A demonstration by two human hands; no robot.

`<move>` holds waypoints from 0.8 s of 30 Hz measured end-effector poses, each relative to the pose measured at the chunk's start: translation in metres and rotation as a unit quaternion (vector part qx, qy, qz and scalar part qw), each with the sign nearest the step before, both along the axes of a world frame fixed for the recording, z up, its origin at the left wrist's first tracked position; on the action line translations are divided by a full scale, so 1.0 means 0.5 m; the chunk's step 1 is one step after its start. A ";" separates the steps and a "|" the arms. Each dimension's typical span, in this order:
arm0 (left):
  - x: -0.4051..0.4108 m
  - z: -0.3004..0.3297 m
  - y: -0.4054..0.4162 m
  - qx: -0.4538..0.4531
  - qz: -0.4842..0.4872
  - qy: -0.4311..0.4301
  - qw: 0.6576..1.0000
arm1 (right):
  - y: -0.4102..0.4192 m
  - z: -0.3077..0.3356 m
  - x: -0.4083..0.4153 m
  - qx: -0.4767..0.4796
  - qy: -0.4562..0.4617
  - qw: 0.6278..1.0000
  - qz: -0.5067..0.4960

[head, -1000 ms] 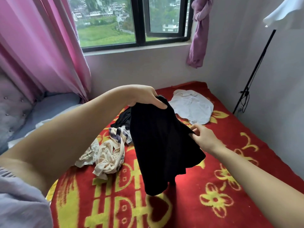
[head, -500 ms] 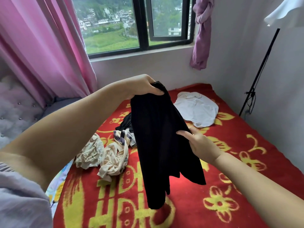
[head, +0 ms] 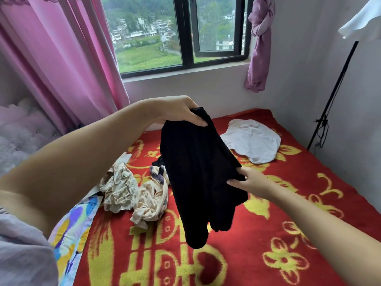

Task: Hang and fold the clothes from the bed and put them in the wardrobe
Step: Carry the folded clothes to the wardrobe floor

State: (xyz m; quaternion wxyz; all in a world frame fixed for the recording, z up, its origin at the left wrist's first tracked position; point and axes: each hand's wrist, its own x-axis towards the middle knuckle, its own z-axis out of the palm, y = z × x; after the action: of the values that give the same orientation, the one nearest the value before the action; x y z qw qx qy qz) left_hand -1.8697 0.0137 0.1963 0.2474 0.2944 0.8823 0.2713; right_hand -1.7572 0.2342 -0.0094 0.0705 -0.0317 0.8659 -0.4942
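A black garment (head: 198, 174) hangs in the air above the bed. My left hand (head: 181, 111) grips its top edge, fingers curled over the cloth. My right hand (head: 247, 180) pinches its right side about halfway down. On the red and yellow blanket (head: 268, 254) lie a white garment (head: 253, 141) at the far right, a beige patterned garment (head: 119, 188) and a cream garment (head: 152, 201) to the left. A small dark piece (head: 157, 162) peeks out behind the black garment.
A pink curtain (head: 61, 65) hangs at the left and a window (head: 185, 32) is straight ahead. A purple knotted cloth (head: 259, 44) hangs by the window. A black stand (head: 334, 89) leans near the right wall. A colourful sheet (head: 76, 226) shows at the bed's left edge.
My left hand lifted the black garment higher off the bed. My right hand shifted to pinch its right side. The view tilted upward.
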 end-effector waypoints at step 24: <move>-0.141 -0.153 0.176 -0.090 -0.055 0.282 0.954 | 0.294 -0.062 0.009 0.202 -0.001 0.944 -0.262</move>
State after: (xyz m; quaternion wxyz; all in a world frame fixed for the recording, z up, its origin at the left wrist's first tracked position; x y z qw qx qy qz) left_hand -1.9404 0.1019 0.1199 0.0286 0.3833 0.9194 0.0829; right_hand -1.7527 0.3811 -0.0405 -0.0558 0.2117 0.9252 -0.3101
